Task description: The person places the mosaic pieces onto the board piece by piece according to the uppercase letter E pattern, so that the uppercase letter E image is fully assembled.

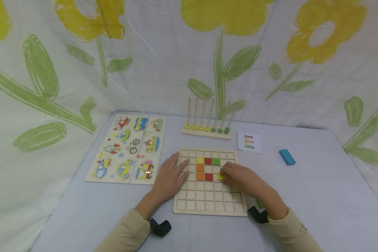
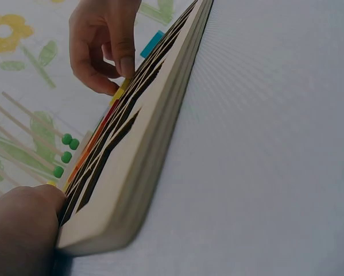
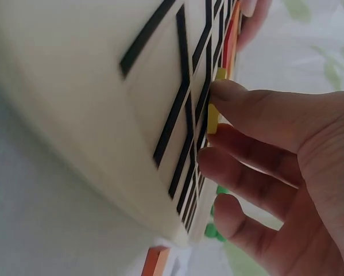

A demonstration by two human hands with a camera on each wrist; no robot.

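Backdrop: a white sheet [image 1: 157, 52] with yellow flowers is hanging across the top of the frame.
Desk [image 1: 321, 203]: smooth, pale, stretching widely toward the lower right.
Grid board [image 1: 209, 206]: square, pale, wood-like, round-cornered, lying at centre; its left edge is running near a picture puzzle [image 1: 109, 177].
Set tiles [image 1: 200, 168]: flat coloured squares, sitting in the board's upper-middle cells.
Left hand [image 1: 170, 176]: spreading its fingers, resting on the board's left edge.
Right hand [image 1: 244, 176]: pinching a yellow tile [image 1: 221, 176] right of the board's middle.
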